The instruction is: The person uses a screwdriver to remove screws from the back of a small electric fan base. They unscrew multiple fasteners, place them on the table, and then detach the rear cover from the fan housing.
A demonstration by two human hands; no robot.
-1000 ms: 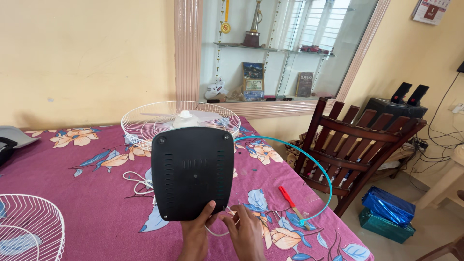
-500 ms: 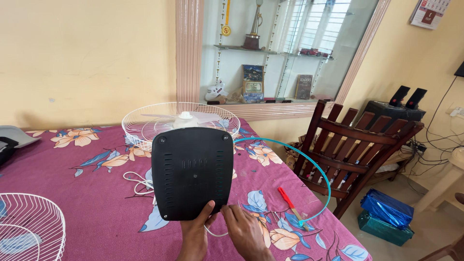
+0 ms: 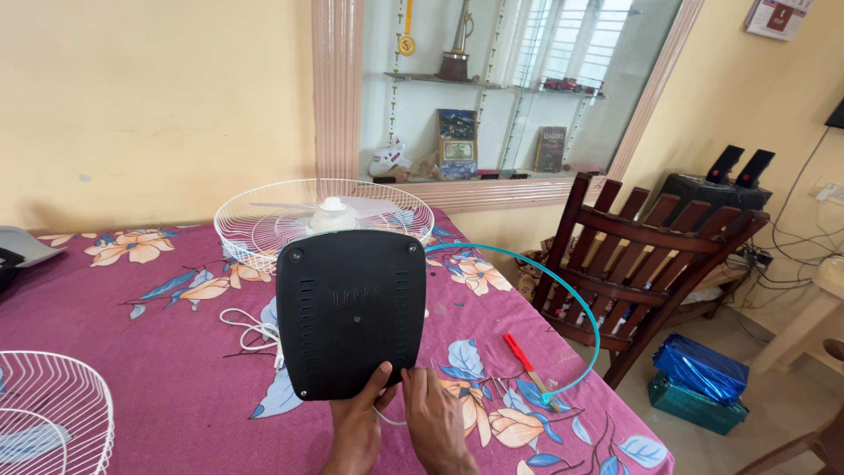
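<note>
A black, square plastic fan base with rounded corners and rows of vent slots (image 3: pixel 352 312) stands tipped up on the table, its underside facing the camera, near the front edge of the purple floral tablecloth (image 3: pixel 158 352). The left hand (image 3: pixel 359 422) grips the base's lower edge, the thumb pressed up onto the black underside and the other fingers hidden behind it. The right hand (image 3: pixel 432 413) sits just beside it at the lower right corner, fingers loosely curled with the tips touching the base's edge; whether they pinch anything there cannot be told. A thin white power cord (image 3: pixel 251 330) loops on the cloth to the left of the base and shows again under the hands. Behind the base lies a round white wire fan guard with pale blades and a white hub (image 3: pixel 323 215). A slim teal plastic ring (image 3: pixel 563 295) arcs off to the right, and inside its curve a red-handled screwdriver (image 3: pixel 525 356) rests on the cloth. Another white wire guard (image 3: pixel 53 418) sits at the table's left front corner. A dark wooden slatted chair (image 3: pixel 651 264) stands beside the table.
</note>
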